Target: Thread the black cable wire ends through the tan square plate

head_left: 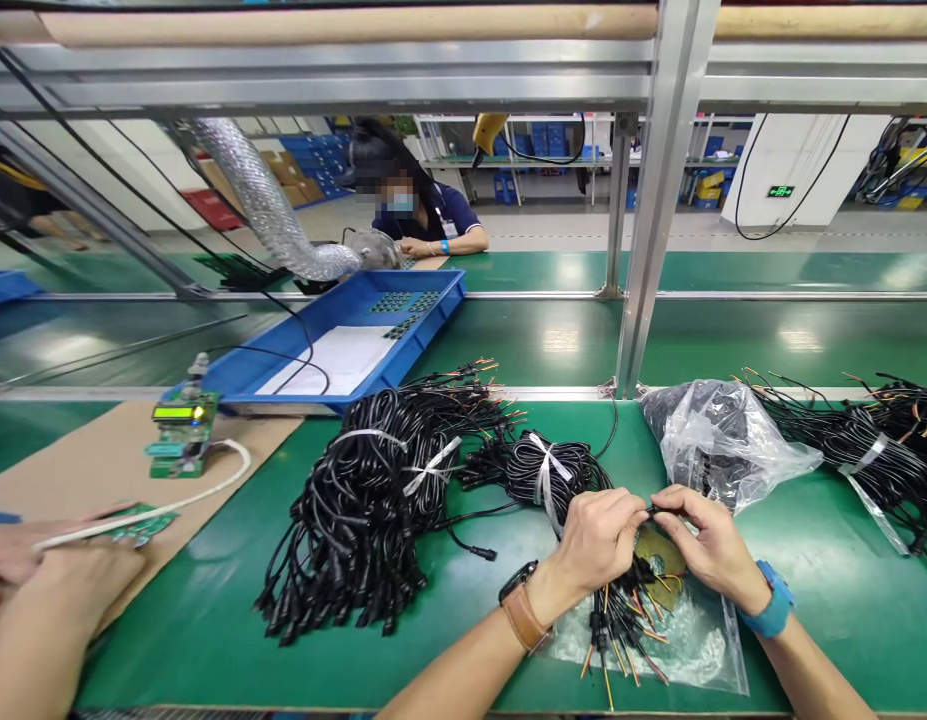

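Observation:
My left hand (602,535), wearing a brown-strapped watch, is closed in a pinch on a small dark piece that looks like the end of a black cable (650,511). My right hand (710,545), with a blue wristband, pinches the same piece from the other side; the fingertips hide most of it. Below them, several short black cable ends with red, yellow and orange wires (620,640) lie on a clear plastic bag (703,650). A yellowish-brown disc (662,570) with a hole sits between my hands. Behind my left hand is a tied bundle of black cables (557,465).
A large heap of black cables (358,500) lies to the left, and a filled clear bag (725,440) and more cables (875,450) to the right. A co-worker's hands (65,580) rest near a lit circuit board (182,435). Behind stands a blue tray (433,340); a metal post (662,200) rises ahead.

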Available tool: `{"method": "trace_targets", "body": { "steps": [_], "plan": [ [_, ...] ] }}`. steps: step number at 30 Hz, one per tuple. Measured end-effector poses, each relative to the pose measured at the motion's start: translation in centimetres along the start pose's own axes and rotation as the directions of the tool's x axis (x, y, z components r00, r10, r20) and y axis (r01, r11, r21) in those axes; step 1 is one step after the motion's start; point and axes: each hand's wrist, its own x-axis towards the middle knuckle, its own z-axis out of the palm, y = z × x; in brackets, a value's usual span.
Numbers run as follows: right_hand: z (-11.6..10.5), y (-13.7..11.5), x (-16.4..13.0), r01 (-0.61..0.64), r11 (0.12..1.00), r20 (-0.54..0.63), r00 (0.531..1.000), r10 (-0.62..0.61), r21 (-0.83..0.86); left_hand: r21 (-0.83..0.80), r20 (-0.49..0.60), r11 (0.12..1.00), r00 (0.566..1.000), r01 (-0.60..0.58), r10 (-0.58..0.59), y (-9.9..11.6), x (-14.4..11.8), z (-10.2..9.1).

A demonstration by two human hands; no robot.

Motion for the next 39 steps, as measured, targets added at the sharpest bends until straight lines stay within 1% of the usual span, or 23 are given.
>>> {"method": "trace_targets", "body": {
  "steps": [4, 11, 13, 18, 21, 26, 30, 32, 39],
  "plan": [
    [0.4, -0.5, 0.2, 0.055, 0.998, 0.011, 0.998, -0.055, -0.005, -0.001, 0.009, 1.000, 1.000, 0.029, -0.029, 0.1, -0.1, 0.2],
    [0.9, -0.9, 0.4, 0.091, 0.995, -0.008, 0.996, -0.091, -0.028, -0.020, -0.004, 0.996, 0.997, 0.083, -0.083, 0.3, -0.1, 0.5],
    [0.9, -0.9, 0.3, 0.084, 0.996, -0.027, 0.996, -0.084, -0.031, -0.045, 0.004, 0.994, 0.995, 0.103, -0.103, 0.3, 0.1, 0.4],
    [0.5, -0.8, 0.4, 0.004, 1.000, -0.065, 0.998, -0.004, -0.006, -0.173, 0.075, 0.975, 0.989, 0.140, -0.128, 0.1, 0.7, -0.5],
    [0.5, -1.1, 0.4, 0.022, 1.000, -0.080, 0.997, -0.023, -0.015, -0.198, 0.081, 0.971, 0.989, 0.136, -0.122, -0.1, 0.6, -0.6],
    [0.7, -1.5, 0.4, 0.096, 0.995, -0.063, 0.993, -0.097, -0.020, -0.162, 0.062, 0.981, 0.993, 0.107, -0.098, -0.3, -0.1, 0.2],
    [0.8, -1.5, 0.3, 0.124, 0.992, -0.050, 0.991, -0.124, -0.012, -0.139, 0.049, 0.985, 0.994, 0.105, -0.099, -0.2, -0.3, 0.4],
    [0.8, -1.4, 0.3, 0.119, 0.993, -0.035, 0.992, -0.119, -0.007, -0.138, 0.050, 0.985, 0.994, 0.102, -0.096, -0.1, -0.2, 0.3],
    [0.8, -1.5, 0.2, 0.048, 0.998, 0.054, 0.997, -0.050, 0.035, -0.154, 0.056, 0.984, 0.995, 0.085, -0.077, 0.1, 0.0, -0.1]
  ]
}}
